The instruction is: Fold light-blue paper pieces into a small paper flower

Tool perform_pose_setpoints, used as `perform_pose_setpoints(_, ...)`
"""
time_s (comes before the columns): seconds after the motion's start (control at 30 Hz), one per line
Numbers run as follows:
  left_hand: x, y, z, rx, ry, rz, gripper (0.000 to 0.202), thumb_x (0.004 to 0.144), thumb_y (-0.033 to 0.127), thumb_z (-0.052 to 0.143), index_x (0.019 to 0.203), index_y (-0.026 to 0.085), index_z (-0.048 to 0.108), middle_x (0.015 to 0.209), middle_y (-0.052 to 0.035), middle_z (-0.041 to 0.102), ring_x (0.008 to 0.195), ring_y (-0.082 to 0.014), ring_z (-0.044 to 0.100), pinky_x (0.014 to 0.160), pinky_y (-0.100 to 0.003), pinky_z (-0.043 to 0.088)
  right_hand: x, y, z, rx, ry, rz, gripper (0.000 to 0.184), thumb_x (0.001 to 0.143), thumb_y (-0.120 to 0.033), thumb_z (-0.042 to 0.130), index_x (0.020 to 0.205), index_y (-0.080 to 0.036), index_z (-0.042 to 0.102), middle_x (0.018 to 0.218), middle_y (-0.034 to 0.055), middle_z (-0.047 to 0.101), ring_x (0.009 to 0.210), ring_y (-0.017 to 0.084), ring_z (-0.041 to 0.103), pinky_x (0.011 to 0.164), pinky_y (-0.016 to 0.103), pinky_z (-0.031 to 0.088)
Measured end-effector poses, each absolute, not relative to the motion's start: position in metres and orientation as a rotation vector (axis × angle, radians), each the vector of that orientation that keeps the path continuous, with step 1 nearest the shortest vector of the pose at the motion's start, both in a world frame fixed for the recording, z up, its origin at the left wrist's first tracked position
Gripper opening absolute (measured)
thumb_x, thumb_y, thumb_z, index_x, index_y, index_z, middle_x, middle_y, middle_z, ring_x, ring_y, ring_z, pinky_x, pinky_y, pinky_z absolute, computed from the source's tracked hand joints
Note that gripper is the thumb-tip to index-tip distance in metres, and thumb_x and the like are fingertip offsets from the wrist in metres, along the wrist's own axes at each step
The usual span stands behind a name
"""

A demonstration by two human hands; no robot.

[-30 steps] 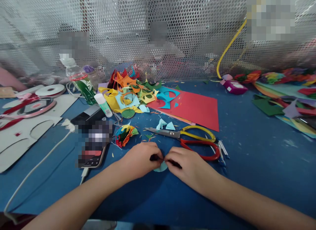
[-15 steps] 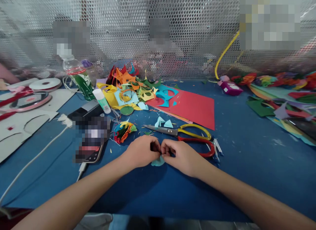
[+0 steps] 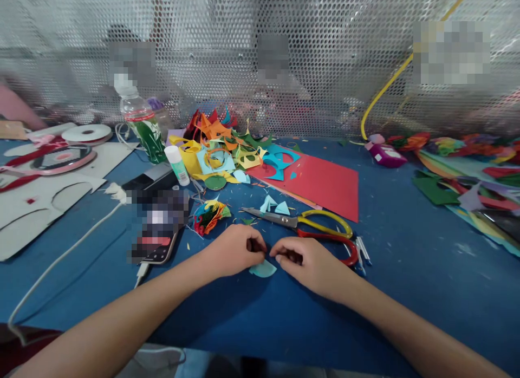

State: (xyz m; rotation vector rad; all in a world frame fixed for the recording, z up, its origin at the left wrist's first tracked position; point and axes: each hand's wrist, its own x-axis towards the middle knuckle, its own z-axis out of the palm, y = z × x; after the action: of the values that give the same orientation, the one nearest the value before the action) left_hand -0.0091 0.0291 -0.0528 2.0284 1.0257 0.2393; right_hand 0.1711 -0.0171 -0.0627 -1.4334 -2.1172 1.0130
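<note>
My left hand [image 3: 235,251] pinches a small light-blue folded paper piece [image 3: 264,268] between thumb and fingers, just above the blue table. The paper's curved edge fans out below the fingertips. To its right, my right hand [image 3: 306,261] is apart from the paper, its fingers curled and the thumb close to the forefinger. Whether anything small is between those fingertips is hidden. Behind the hands lie scissors [image 3: 278,218] with one yellow and one red handle. Light-blue paper pieces [image 3: 281,208] rest by the blades. A multicoloured paper bundle [image 3: 210,216] lies left of them.
A phone [image 3: 162,226] on a cable, a black box [image 3: 148,177], a glue stick [image 3: 177,165] and a green-labelled bottle [image 3: 143,126] stand left. Paper scraps [image 3: 215,131] and red paper [image 3: 329,183] lie behind. More coloured paper [image 3: 439,188] is at right, before a perforated metal screen [image 3: 325,58].
My right hand has moved off the paper to the right, opening a gap between the hands. My left hand still pinches the paper, more of which shows. The view has shifted slightly.
</note>
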Motion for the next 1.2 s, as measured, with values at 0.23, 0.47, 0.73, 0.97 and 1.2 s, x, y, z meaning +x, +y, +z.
perform_pose_setpoints(0.23, -0.013, 0.02, -0.049, 2.245, 1.013, 0.254, 0.016, 0.067, 0.016, 0.052, 0.073, 0.016, 0.067, 0.067, -0.0013, 0.062, 0.063, -0.0122, 0.053, 0.057, -0.021, 0.037, 0.163, -0.022, -0.064, -1.391, -2.229, 0.757, 0.009, 0.075, -0.01, 0.056, 0.071, -0.018, 0.059, 0.07, -0.0006, 0.055, 0.066, 0.012, 0.053, 0.058, 0.022, 0.04)
perform_pose_setpoints(0.47, -0.015, 0.013, -0.04, 2.193, 1.163, 0.056, 0.012, 0.067, 0.026, 0.056, 0.066, 0.018, 0.065, 0.062, 0.0, 0.062, 0.059, -0.0138, 0.053, 0.052, -0.023, 0.031, 0.163, -0.02, -0.066, -1.324, -2.363, 0.708, 0.009, 0.079, -0.01, 0.055, 0.077, -0.018, 0.057, 0.077, 0.0007, 0.056, 0.074, 0.013, 0.054, 0.065, 0.023, 0.043)
perform_pose_setpoints(0.73, -0.013, 0.02, -0.045, 2.152, 1.094, 0.054, 0.011, 0.064, 0.02, 0.056, 0.069, 0.017, 0.066, 0.06, 0.0018, 0.059, 0.056, -0.0115, 0.05, 0.051, -0.021, 0.033, 0.167, -0.016, -0.067, -1.225, -2.428, 0.726, 0.006, 0.082, -0.014, 0.053, 0.081, -0.017, 0.059, 0.079, 0.0017, 0.057, 0.076, 0.014, 0.054, 0.068, 0.024, 0.044)
perform_pose_setpoints(0.97, -0.019, 0.027, -0.046, 2.304, 0.86, 0.053, 0.007, 0.068, 0.017, 0.06, 0.072, 0.017, 0.065, 0.07, 0.0014, 0.059, 0.061, -0.0101, 0.051, 0.055, -0.02, 0.035, 0.17, -0.015, -0.07, -1.127, -2.481, 0.668, 0.009, 0.084, -0.014, 0.052, 0.081, -0.017, 0.06, 0.081, 0.0021, 0.059, 0.076, 0.014, 0.055, 0.067, 0.024, 0.044)
perform_pose_setpoints(1.2, -0.028, 0.034, -0.037, 2.387, 0.624, -0.011, 0.017, 0.083, 0.021, 0.053, 0.084, 0.021, 0.069, 0.081, -0.0001, 0.064, 0.075, -0.0116, 0.058, 0.07, -0.021, 0.04, 0.173, -0.016, -0.069, -0.968, -2.642, 0.41, 0.018, 0.089, -0.019, 0.045, 0.087, -0.016, 0.062, 0.083, 0.0041, 0.06, 0.075, 0.015, 0.053, 0.066, 0.025, 0.044)
